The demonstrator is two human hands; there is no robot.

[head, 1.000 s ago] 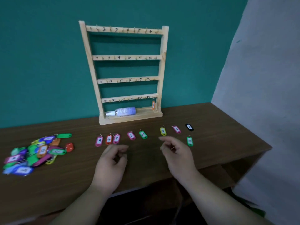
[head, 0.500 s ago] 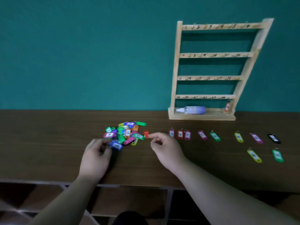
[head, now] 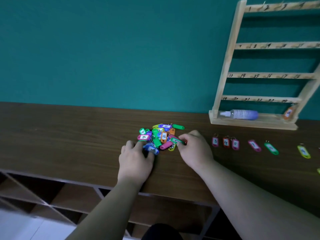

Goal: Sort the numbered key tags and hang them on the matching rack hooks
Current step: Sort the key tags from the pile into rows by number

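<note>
Newly, right hand (head: 194, 149) on green tag (head: 175, 140).

On my feed the whole back is one flat teal wall (head: 103, 49), lit pretty dim and even. A long dark-brown wood-grain tabletop (head: 60, 144) runs right up against it. Under the tabletop's front edge I can see open cubby shelves (head: 34, 191) in the same brown, shadowy inside. The bottom left corner shows a patch of pale floor (head: 19, 227).
</note>
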